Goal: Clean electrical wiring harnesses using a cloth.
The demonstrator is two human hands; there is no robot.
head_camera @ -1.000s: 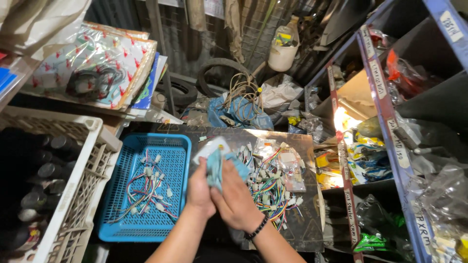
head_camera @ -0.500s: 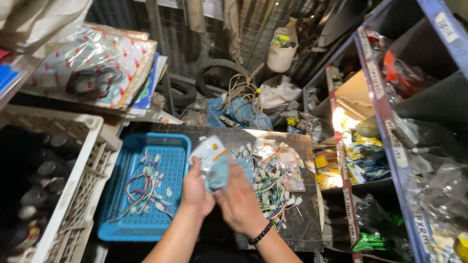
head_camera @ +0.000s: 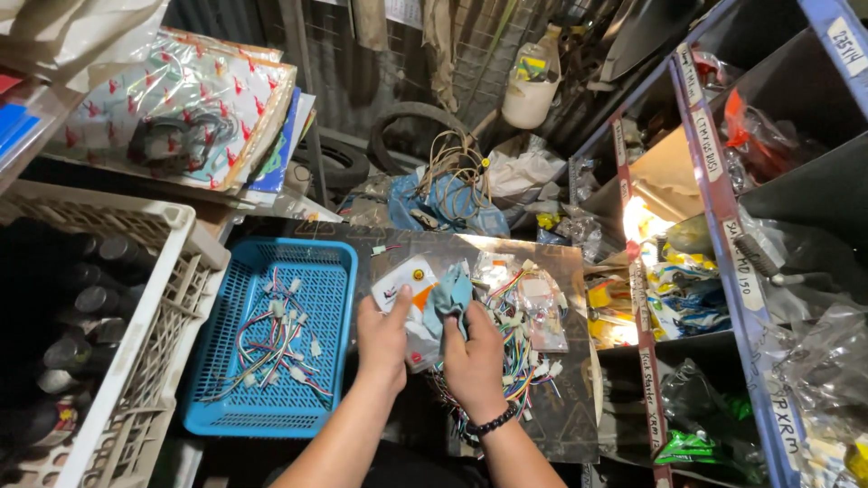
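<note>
Clear plastic packet (head_camera: 409,303) with a white and orange card inside, held up over a flat metal sheet (head_camera: 551,425), near edge pinched in the left hand (head_camera: 384,339), thumb on top. Right hand (head_camera: 472,361) closed around a light blue cloth (head_camera: 449,303), pressing it against the packet's right side; dark bead bracelet (head_camera: 493,423) on that wrist. Just right, a heap of coloured wire harnesses (head_camera: 520,348) on the sheet; left, a blue plastic basket (head_camera: 312,271) with more wires, then a white crate (head_camera: 163,316) of dark bottles.
</note>
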